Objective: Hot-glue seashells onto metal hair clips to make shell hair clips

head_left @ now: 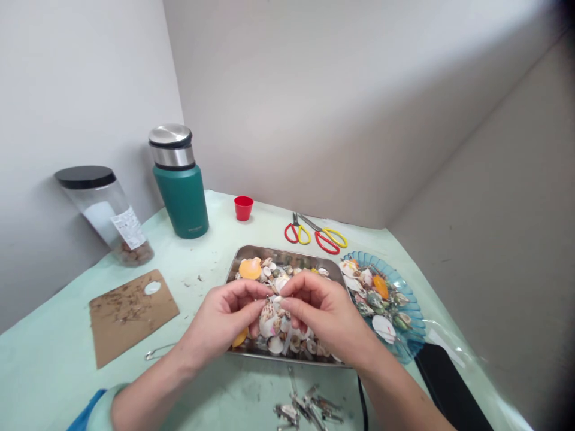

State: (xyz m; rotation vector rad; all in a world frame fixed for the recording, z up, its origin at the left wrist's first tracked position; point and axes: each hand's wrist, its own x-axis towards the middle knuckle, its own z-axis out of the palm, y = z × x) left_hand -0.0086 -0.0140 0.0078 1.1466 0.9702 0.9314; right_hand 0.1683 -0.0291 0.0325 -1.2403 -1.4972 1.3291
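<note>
My left hand [227, 311] and my right hand [326, 308] meet fingertip to fingertip above a metal tray [238, 254] full of seashells. Between the right thumb and index finger is a small white shell [277, 300]. The left thumb and index finger are pinched against its other side, on something too small to make out. Below the fingers lie a spotted shell [268, 320] and many small white and brown ones. An orange scallop shell [250, 269] rests in the tray's far left corner. The hands hide part of the tray's middle.
Right of the tray is a blue plate [415, 311] with more shells. Behind are two pairs of scissors [296, 232] [330, 237] and a red cup [244, 208]. Leftward stand a green flask [182, 197], a jar [108, 209] and cardboard [130, 317]. Metal clips [308, 407] lie in front.
</note>
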